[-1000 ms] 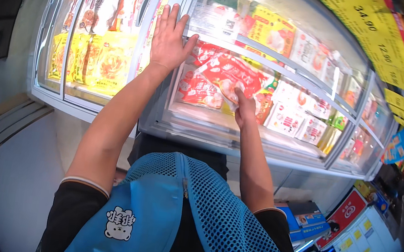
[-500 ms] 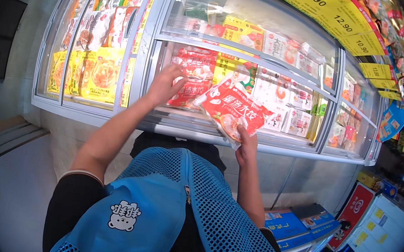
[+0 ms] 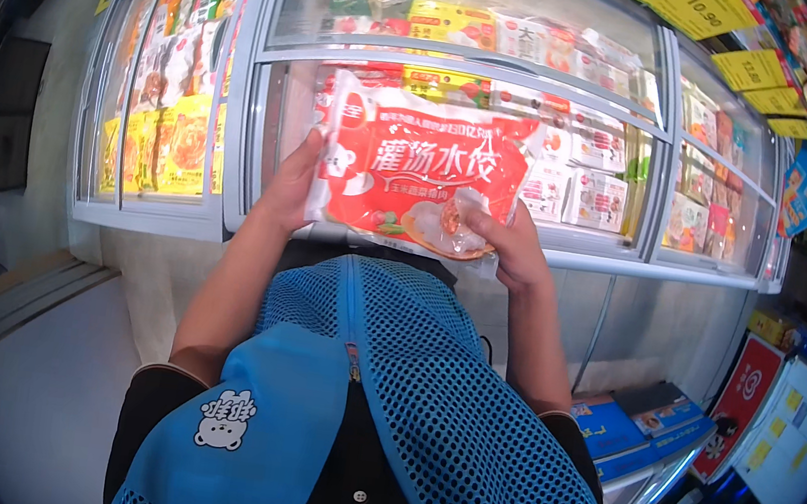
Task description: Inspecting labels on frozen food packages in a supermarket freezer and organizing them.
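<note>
A red and white bag of frozen dumplings (image 3: 404, 166) is held up flat in front of me, its printed front facing up. My left hand (image 3: 293, 183) grips the bag's left edge, with most of its fingers hidden beneath. On the other side, my right hand (image 3: 508, 242) pinches the lower right corner, thumb on top over the dumpling picture. Behind the bag is the freezer, where its sliding glass lid (image 3: 469, 44) covers part of the packages. Another red package (image 3: 365, 74) shows just past the bag's upper edge.
White packages (image 3: 597, 197) and a yellow package (image 3: 444, 86) lie in the freezer. Yellow bags (image 3: 175, 143) fill the freezer section at left. Yellow price signs (image 3: 748, 71) hang at upper right. A low stand with blue boxes (image 3: 618, 430) is at lower right.
My left hand has come away from the red packages in the freezer and taken the bag's left edge. The bag has been brought closer, levelled and moved left. The view has shifted right.
</note>
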Demonstrator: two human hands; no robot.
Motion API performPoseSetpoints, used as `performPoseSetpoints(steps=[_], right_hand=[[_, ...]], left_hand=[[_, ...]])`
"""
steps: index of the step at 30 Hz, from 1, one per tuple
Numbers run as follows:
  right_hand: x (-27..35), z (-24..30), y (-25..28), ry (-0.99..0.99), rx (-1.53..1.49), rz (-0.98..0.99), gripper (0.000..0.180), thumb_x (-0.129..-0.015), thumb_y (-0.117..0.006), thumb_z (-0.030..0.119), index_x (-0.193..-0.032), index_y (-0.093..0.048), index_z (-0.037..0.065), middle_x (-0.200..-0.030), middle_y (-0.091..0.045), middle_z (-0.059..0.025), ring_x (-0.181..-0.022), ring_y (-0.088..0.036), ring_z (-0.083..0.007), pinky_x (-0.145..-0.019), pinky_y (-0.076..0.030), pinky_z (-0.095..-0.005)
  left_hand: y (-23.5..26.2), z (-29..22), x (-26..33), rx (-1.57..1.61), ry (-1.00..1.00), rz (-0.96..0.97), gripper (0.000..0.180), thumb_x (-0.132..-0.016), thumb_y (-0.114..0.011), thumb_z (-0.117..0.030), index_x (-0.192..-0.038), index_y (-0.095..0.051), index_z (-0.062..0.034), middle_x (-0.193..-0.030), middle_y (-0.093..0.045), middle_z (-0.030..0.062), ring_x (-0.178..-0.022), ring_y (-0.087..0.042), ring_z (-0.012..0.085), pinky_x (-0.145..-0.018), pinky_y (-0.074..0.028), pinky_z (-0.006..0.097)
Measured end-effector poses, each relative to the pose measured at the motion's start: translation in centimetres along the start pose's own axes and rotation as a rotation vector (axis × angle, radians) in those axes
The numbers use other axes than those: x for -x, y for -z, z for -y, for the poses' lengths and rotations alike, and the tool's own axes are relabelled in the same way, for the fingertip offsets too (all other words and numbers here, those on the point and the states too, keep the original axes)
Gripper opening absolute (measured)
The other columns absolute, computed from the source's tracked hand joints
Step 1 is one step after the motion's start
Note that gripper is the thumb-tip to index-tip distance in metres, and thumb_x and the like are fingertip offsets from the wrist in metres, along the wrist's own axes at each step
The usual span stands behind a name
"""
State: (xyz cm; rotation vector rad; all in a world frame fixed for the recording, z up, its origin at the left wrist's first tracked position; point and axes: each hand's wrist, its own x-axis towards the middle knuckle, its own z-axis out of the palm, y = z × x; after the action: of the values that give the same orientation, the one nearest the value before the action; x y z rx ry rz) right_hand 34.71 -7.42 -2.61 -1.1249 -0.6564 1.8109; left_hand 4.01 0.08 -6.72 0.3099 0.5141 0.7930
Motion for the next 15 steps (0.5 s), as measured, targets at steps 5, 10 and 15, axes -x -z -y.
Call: performPoseSetpoints(steps=[5,10,15], right_hand=[[0.5,3.1,-0.9,0.105,0.02,0.022,0.058,-0.092,-0.075,0.019,-0.141,-0.05,-0.001,-0.133,-0.063,-0.0118,-0.119,-0.063,-0.0189,-0.102,-0.051,-0.0355],[-0.2,4.4,-2.8,0.211,0.001,-0.043,0.047,-0.1,-0.069,0.027,-0.135,-0.056,-0.001,-0.126,-0.068,-0.01,-0.113,-0.065,-0.0167,-0.099,-0.052,-0.0338],[-0.4,4.5,-4.2,0.255,0.008,-0.115,0.044,-0.101,-0.068,0.028,-0.133,-0.059,-0.002,-0.125,-0.069,-0.0093,-0.112,-0.065,-0.0154,-0.099,-0.052,-0.0331]], left_hand=[[-5.4,-2.0,1.2,-0.245,-0.122,-0.115,0.066,-0.092,-0.075,-0.015,-0.146,-0.041,0.0005,-0.135,-0.063,0.0178,-0.121,-0.066,0.0266,-0.1,-0.057,0.042],[-7.0,-3.9,2.5,-0.219,-0.127,-0.106,0.062,-0.096,-0.069,-0.015,-0.148,-0.04,0.0009,-0.136,-0.062,0.0183,-0.122,-0.065,0.028,-0.102,-0.057,0.045],[-7.7,-5.3,2.9,-0.141,-0.137,-0.035,0.057,-0.105,-0.057,-0.026,-0.15,-0.035,0.0013,-0.144,-0.056,0.0201,-0.126,-0.062,0.0307,-0.104,-0.055,0.047]])
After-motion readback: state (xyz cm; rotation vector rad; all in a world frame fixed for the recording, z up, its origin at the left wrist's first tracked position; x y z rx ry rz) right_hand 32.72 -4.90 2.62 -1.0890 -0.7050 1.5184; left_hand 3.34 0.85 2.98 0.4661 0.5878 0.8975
